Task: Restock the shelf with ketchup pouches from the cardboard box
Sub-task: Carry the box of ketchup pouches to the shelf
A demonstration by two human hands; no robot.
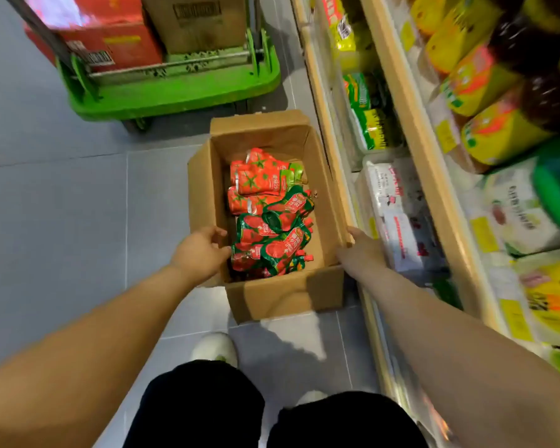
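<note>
1. Down on the gray floor (62, 205) sits an open cardboard box (285, 295), right beside the bottom of the shelf (337, 176).
2. Inside the box lie many ketchup pouches (265, 221). The ones at the far end are red with tomato pictures. The ones at the near end are red and green, piled in a messy heap.
3. The left hand (201, 250) is at the left wall of the box, and its fingers curl over the edge, just beside the near pouches. It looks like it grips the box wall, not a pouch.
4. The right hand (359, 247) is on the right side of the box, with its fingers pressed on the right flap, between the box and the shelf.
5. Both arms are bare and reach down from above.
6. The shelf on the right holds white bags (398, 215), green and yellow packs (366, 111), and yellow bottles (492, 137) higher up.
7. A green cart (181, 92) stands well behind the box. It carries a red box (110, 43) and a brown box (201, 21).
8. Near the bottom, 2 dark trouser legs (201, 409) and a white shoe (214, 349) show.
</note>
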